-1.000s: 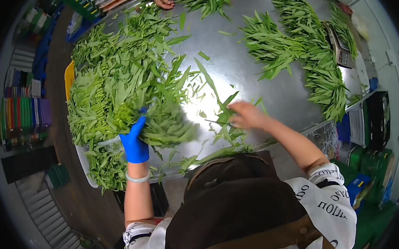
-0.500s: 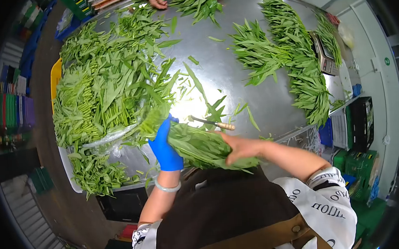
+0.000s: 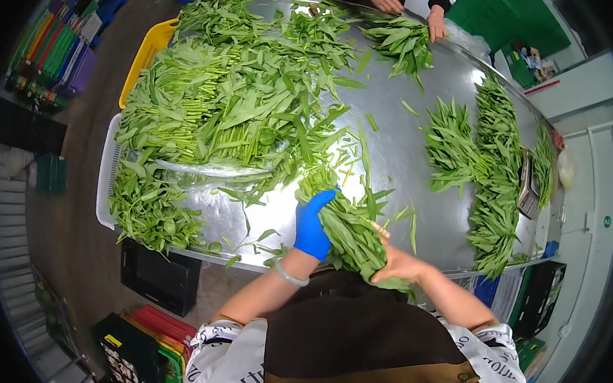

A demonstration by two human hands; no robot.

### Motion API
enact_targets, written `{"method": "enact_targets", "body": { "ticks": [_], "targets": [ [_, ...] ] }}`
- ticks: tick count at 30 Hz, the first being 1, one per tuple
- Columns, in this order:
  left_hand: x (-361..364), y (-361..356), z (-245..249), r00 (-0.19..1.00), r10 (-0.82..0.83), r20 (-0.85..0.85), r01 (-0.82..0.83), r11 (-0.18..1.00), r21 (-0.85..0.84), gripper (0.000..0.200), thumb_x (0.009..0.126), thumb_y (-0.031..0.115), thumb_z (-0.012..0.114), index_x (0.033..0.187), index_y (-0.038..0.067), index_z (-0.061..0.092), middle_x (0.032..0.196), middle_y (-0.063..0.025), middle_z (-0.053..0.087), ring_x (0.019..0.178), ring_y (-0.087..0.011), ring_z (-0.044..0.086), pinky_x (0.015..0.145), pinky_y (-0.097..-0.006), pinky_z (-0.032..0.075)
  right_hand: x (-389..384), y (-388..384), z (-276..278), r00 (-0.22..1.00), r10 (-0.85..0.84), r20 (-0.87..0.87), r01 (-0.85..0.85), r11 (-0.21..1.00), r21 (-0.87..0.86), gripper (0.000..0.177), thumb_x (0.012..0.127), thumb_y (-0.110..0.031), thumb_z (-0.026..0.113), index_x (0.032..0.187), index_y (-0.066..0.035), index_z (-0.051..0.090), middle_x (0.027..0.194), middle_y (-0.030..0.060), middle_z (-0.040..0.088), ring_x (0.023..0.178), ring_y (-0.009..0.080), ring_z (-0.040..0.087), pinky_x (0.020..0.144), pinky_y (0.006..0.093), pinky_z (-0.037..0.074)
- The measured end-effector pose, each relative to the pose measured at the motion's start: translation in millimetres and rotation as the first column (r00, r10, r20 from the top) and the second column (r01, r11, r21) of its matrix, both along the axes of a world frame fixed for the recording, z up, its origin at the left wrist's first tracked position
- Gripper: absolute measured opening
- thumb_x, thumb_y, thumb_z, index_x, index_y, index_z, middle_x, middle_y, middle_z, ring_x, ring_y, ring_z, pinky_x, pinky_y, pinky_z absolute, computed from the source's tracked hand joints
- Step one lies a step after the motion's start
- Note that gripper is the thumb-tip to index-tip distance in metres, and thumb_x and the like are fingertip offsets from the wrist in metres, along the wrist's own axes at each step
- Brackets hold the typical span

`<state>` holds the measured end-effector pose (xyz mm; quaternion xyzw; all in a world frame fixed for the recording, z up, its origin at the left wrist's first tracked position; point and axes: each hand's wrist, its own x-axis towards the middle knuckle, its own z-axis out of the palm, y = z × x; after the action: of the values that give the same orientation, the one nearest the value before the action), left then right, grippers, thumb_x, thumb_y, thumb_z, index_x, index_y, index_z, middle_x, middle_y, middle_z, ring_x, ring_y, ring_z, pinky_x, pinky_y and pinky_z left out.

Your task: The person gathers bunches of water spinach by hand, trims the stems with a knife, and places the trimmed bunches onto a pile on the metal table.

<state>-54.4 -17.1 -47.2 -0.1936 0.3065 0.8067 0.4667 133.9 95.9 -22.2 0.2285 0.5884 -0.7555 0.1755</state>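
Observation:
A bunch of leafy greens (image 3: pixel 355 238), which looks like water spinach, is held over the near table edge. My left hand (image 3: pixel 313 227), in a blue glove, is wrapped round its stem part. Bare, my right hand (image 3: pixel 398 264) grips the leafy end, which points toward me and to the right. The wooden handle of a knife (image 3: pixel 380 230) shows just beyond the right fingers; its blade is hidden behind the bunch. Cut stem pieces (image 3: pixel 349 157) lie on the metal table (image 3: pixel 403 164) past the bunch. To the left spreads a large heap of the same greens (image 3: pixel 238 104).
Bundles of greens (image 3: pixel 497 159) lie on the right beside a scale (image 3: pixel 529 190). A co-worker's hands (image 3: pixel 437 25) hold another bunch (image 3: pixel 399 42) at the far edge. A yellow basket (image 3: pixel 149 55) and a white basket (image 3: pixel 107 177) border the left side.
The view has swung, so the table sits further right and turned. The bunch has tilted more steeply, leaf end toward me. Both hands stay on it. The co-worker's hands are further apart from the heap.

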Motion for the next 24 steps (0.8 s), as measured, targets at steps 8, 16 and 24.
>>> {"method": "enact_targets", "body": {
  "ticks": [8,16,24],
  "targets": [
    [-28.7,-15.1,-28.3,0.946,-0.291,-0.141,0.316,0.924,0.216,0.048,0.090,0.017,0.053,0.135,0.002,0.044,0.128,-0.0128,0.056,0.117,-0.0253,0.054,0.102,-0.0401,0.043,-14.0,-2.0,-4.8,0.985,-0.143,0.100,0.121,0.972,0.199,0.091,0.065,-0.005,0.081,0.140,-0.004,0.031,0.127,0.0095,0.051,0.119,0.0205,0.047,0.105,0.0347,0.035],
    [-35.9,-50.7,-147.5,0.858,-0.510,-0.060,0.469,0.826,-0.311,0.056,0.089,0.050,0.058,0.134,0.017,0.045,0.133,-0.0013,0.046,0.117,-0.0175,0.048,0.090,-0.0391,0.046,-11.0,46.4,-94.5,0.982,-0.168,0.090,0.133,0.943,0.304,0.078,0.063,0.005,0.072,0.135,-0.003,0.041,0.120,0.0075,0.057,0.108,0.0196,0.055,0.094,0.0326,0.045],
    [-47.6,-34.5,-122.2,0.894,-0.442,-0.066,0.444,0.896,0.017,0.049,0.089,0.024,0.062,0.133,0.009,0.046,0.120,-0.0067,0.060,0.105,-0.0206,0.060,0.093,-0.0367,0.048,-10.1,61.2,-62.6,0.968,0.174,0.183,-0.246,0.810,0.532,0.070,0.067,-0.003,0.073,0.132,-0.006,0.046,0.105,0.0075,0.065,0.093,0.0201,0.062,0.086,0.0296,0.047]
  ]
}}
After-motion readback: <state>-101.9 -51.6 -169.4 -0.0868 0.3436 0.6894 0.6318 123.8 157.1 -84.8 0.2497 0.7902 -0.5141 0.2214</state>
